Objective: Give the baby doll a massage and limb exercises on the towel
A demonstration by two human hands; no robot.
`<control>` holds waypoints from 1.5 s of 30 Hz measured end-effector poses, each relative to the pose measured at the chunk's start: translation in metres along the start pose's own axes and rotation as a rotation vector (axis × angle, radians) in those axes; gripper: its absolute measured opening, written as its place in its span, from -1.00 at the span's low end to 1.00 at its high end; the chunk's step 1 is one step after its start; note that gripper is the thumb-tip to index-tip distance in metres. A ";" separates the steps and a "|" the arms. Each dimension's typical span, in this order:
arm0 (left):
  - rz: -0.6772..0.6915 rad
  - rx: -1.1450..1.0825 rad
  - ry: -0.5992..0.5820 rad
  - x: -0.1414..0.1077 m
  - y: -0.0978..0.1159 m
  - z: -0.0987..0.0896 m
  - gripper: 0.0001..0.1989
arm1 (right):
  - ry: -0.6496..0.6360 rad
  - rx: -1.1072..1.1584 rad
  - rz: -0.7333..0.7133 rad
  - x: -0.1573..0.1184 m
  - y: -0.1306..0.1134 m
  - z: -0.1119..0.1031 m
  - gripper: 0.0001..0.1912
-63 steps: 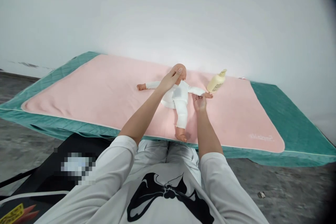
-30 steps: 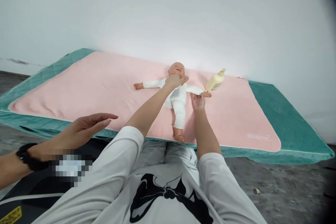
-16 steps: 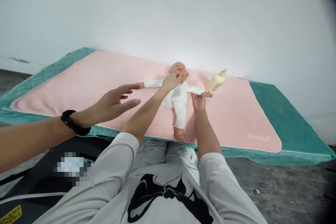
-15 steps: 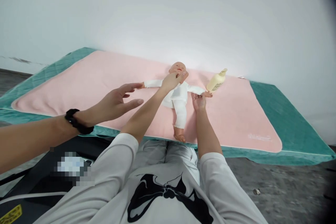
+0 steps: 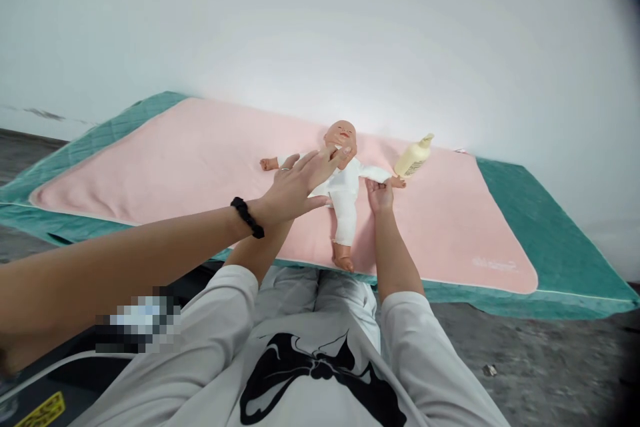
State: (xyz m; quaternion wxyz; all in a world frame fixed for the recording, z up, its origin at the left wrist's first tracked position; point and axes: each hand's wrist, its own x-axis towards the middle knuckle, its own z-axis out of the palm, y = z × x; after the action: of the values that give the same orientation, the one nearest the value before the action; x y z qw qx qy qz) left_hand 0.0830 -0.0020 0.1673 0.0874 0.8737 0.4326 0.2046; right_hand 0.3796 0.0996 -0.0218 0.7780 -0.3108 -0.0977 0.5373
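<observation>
A doll [image 5: 344, 203] in a white outfit lies face up on the pink mat [image 5: 450, 213], arms spread, one bare foot toward me. My left hand [image 5: 344, 157] is at the doll's chin and neck; most of it is hidden behind another person's hand [image 5: 290, 192], so its grip does not show. That other hand, with a black wristband, reaches in from the left, fingers spread over my left hand and wrist. My right hand [image 5: 381, 196], palm up, has its fingers curled round the doll's forearm near the wrist.
A pale yellow pump bottle [image 5: 413, 157] leans to the right of the doll, beyond its hand. A green quilted pad [image 5: 555, 227] lies under the mat, against a white wall. Dark equipment stands at the lower left.
The other person's hand has moved right, from beside the doll's outstretched arm to over my left hand. My right hand has stayed at the doll's forearm.
</observation>
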 end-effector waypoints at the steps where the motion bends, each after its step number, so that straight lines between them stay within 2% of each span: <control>1: 0.057 0.019 -0.010 0.005 0.000 0.005 -0.22 | -0.002 -0.003 -0.002 0.000 0.000 0.000 -0.75; 3: 0.134 0.034 -0.032 0.015 -0.002 0.015 -0.22 | -0.007 -0.011 -0.011 0.002 0.001 -0.002 -0.75; 5: 0.147 0.026 -0.037 0.024 -0.004 0.023 -0.20 | -0.006 -0.022 -0.022 0.004 0.002 -0.003 -0.76; 8: 0.073 -0.028 -0.031 0.030 -0.003 0.031 -0.13 | -0.008 -0.023 -0.027 0.006 0.003 -0.005 -0.76; 12: -0.069 -0.121 0.002 0.025 0.008 0.028 -0.07 | -0.016 -0.024 -0.030 0.007 0.003 -0.005 -0.77; 16: -0.142 -0.176 0.024 0.014 0.019 0.023 -0.15 | -0.022 -0.041 -0.049 0.006 0.004 -0.004 -0.78; 20: -0.131 -0.080 -0.040 0.000 0.027 0.030 -0.35 | -0.036 -0.054 -0.052 0.005 0.004 -0.005 -0.78; 23: -0.089 -0.016 -0.073 -0.016 0.031 0.041 -0.55 | -0.032 -0.040 -0.030 0.006 0.003 -0.005 -0.77; 25: -0.043 -0.024 -0.078 -0.028 0.032 0.048 -0.61 | -0.034 -0.023 -0.019 0.006 0.003 -0.006 -0.77; 31: 0.111 -0.036 -0.108 -0.063 0.030 0.066 -0.59 | -0.026 -0.003 0.000 0.005 0.003 -0.005 -0.75; 33: 0.129 -0.011 -0.119 -0.073 0.027 0.074 -0.64 | -0.020 0.007 0.006 0.005 0.003 -0.005 -0.75; 36: 0.075 0.011 -0.147 -0.086 0.019 0.086 -0.76 | -0.017 0.018 0.010 0.004 0.003 -0.004 -0.74; 38: 0.064 0.000 -0.155 -0.096 0.010 0.088 -0.77 | -0.015 0.010 0.007 0.004 0.002 -0.004 -0.73; 41: 0.093 -0.030 -0.150 -0.111 -0.010 0.082 -0.72 | -0.010 0.002 0.004 0.003 0.002 -0.003 -0.73; 45: 0.081 -0.125 -0.085 -0.128 -0.043 0.063 -0.67 | -0.011 -0.003 0.012 0.003 0.001 -0.003 -0.73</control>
State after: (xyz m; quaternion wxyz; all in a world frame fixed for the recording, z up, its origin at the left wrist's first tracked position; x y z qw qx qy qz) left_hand 0.0098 -0.0751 0.0603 0.1517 0.8912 0.3793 0.1972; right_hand 0.3813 0.1013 -0.0259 0.7736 -0.3096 -0.1010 0.5436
